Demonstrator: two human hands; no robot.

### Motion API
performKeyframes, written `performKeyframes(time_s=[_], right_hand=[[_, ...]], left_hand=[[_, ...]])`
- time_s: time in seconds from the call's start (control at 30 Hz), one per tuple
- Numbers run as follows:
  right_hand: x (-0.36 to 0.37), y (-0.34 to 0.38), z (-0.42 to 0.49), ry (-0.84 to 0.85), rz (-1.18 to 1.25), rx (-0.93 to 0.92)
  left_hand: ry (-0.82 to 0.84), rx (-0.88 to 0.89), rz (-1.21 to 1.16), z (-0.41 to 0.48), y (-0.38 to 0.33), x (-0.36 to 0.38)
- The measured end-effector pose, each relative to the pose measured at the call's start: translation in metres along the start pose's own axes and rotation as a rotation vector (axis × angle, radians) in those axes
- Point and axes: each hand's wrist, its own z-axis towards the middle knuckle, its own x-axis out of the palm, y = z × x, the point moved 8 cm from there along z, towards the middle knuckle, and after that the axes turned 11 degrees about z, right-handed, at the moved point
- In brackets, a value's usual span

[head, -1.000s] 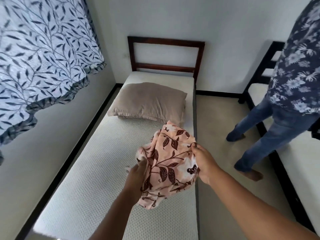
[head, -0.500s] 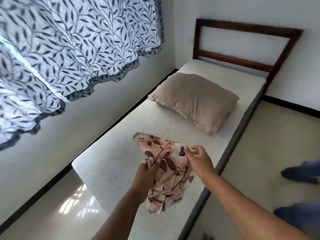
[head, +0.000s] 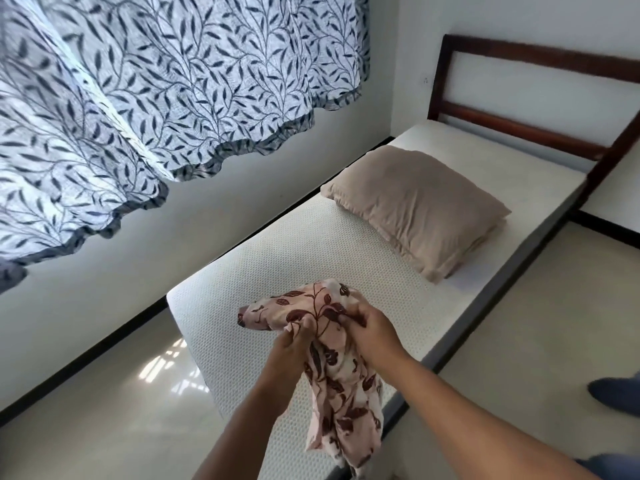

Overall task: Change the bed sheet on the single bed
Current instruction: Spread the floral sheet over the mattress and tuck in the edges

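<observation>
Above the near end of the bare mattress (head: 346, 258), the left hand (head: 294, 344) and right hand (head: 372, 336) each clutch the bunched floral sheet (head: 341, 389), which hangs below both grips.

A: How much of the sheet (head: 341, 393) can you make out?

B: Not all. It is bunched; its middle is covered by the left hand (head: 294, 344) and the right hand (head: 372, 336), and its lower end runs out at the bottom edge.

A: And the bed?

B: The headboard (head: 526, 129) is cut off at the right edge. The mattress (head: 277, 271) foot corner lies behind the forearms.

A: Someone else there?

B: Only a blurred dark blue shape (head: 614, 393) at the right edge; what it is, I cannot tell. The curtain (head: 156, 81) runs past the top and left edges.
</observation>
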Motion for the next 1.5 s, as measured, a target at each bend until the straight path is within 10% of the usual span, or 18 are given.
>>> performKeyframes(time_s=[0.43, 0.67, 0.93, 1.13, 1.5], right_hand=[[-0.047, 0.050, 0.070, -0.159, 0.360, 0.321], [-0.038, 0.095, 0.079, 0.440, 0.236, 0.399], [-0.074, 0.114, 0.121, 0.430, 0.295, 0.415], [-0.128, 0.108, 0.182, 0.447, 0.486, 0.493], [-0.272, 0.124, 0.302, 0.175, 0.145, 0.243]], left_hand=[[-0.275, -0.034, -0.475, 0.072, -0.021, -0.035], [0.013, 0.064, -0.588, 0.116, -0.075, 0.007], [0.063, 0.035, -0.279, 0.168, -0.098, 0.063], [-0.170, 0.127, -0.093, 0.211, -0.117, 0.094], [-0.826, -0.096, -0.173, 0.252, -0.120, 0.125]])
